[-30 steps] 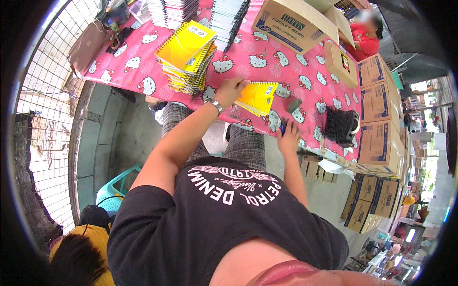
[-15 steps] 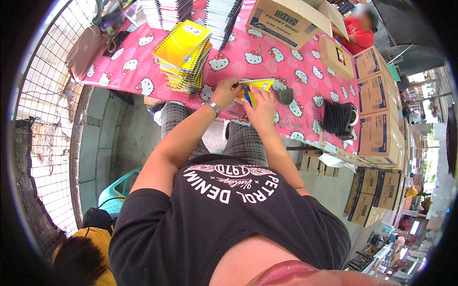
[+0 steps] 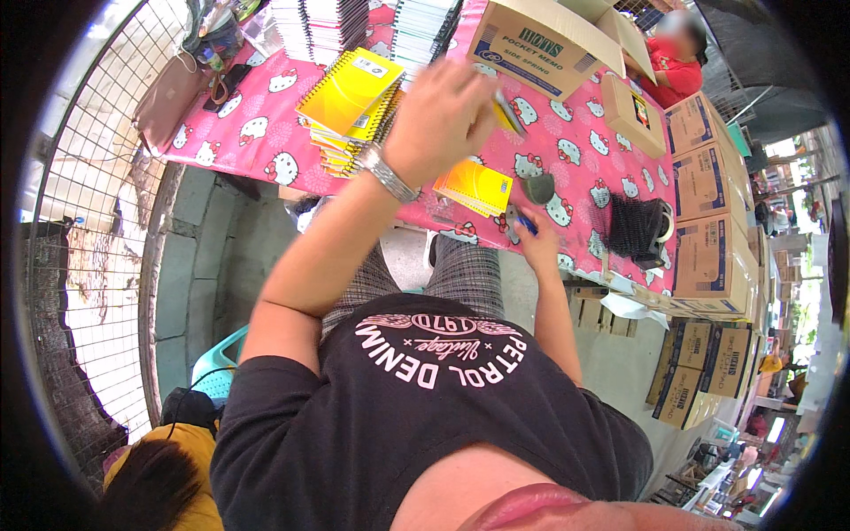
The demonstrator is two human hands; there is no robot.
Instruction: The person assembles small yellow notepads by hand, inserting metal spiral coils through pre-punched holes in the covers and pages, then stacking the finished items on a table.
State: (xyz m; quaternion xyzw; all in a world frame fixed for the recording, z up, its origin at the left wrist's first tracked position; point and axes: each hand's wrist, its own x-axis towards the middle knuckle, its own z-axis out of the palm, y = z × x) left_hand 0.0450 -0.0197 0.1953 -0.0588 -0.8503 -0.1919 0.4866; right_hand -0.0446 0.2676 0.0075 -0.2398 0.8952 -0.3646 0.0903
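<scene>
My left hand (image 3: pixel 443 119) is raised over the table, partly blurred, its fingers closed on a thin spiral notebook (image 3: pixel 508 113) seen nearly edge-on. Lower right, at the table's near edge, my right hand (image 3: pixel 542 246) is wrapped round a small blue-handled tool (image 3: pixel 528 223); its working end is hard to make out. Between the hands lie several small yellow notebooks (image 3: pixel 475 188), loosely overlapped. Left of them a taller pile of yellow spiral notebooks (image 3: pixel 350 93) is partly covered by my left forearm and wrist.
A dark green rounded object (image 3: pixel 537 188) sits beside the small notebooks. Black spiral coils (image 3: pixel 624 232) lie at the right edge of the pink table (image 3: pixel 283 168). Cartons (image 3: pixel 531 44) stand at the back and right. A person in red (image 3: pixel 677 71) is beyond them.
My left hand has lifted away from the small notebooks, up and forward, with a notebook in it. My right hand has drawn back to the right with the blue-handled tool.
</scene>
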